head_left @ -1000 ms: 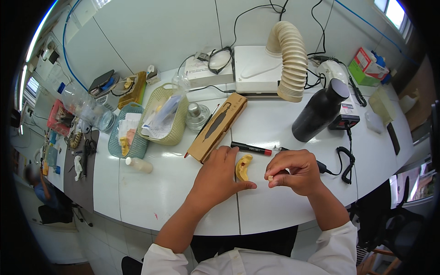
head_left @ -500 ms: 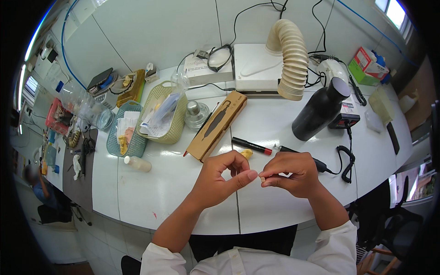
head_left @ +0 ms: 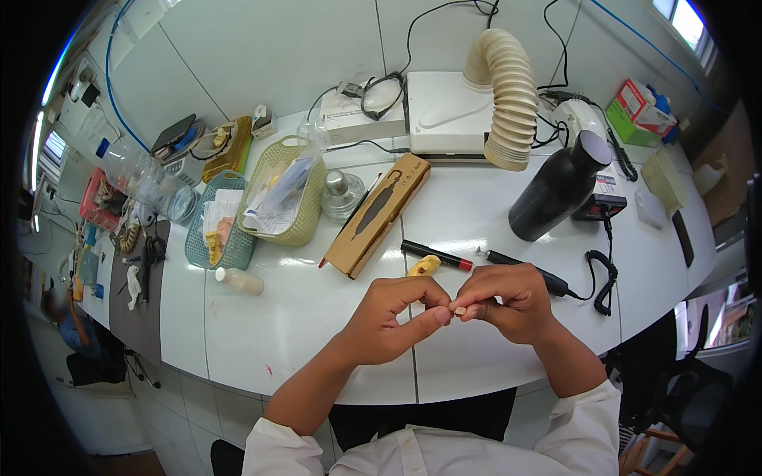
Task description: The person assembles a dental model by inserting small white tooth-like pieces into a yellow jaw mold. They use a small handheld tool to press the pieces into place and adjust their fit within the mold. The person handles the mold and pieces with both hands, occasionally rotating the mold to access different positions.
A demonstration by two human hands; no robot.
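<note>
A small beige piece (head_left: 460, 312), too small to name surely, is pinched between the thumb and fingers of my right hand (head_left: 508, 301). From the other side, the closed thumb and fingertips of my left hand (head_left: 397, 320) meet it. Both hands are raised over the near part of the white table (head_left: 286, 325). Just beyond them lies a yellow dental model (head_left: 425, 266), partly hidden by my fingers. Behind it rest a black marker with a red band (head_left: 436, 255) and a black rotary handpiece (head_left: 528, 271) with a coiled cord.
A cardboard box (head_left: 377, 218) lies beyond my left hand. Farther left stand a glass jar (head_left: 341, 196), two plastic baskets (head_left: 295, 236) and a small white bottle (head_left: 240, 281). A black bottle (head_left: 559, 186) and a ribbed suction hose (head_left: 512, 103) stand at the far right.
My left fingertips have moved right and closed in on the small piece, which has turned in the right fingers. More of the yellow dental model shows.
</note>
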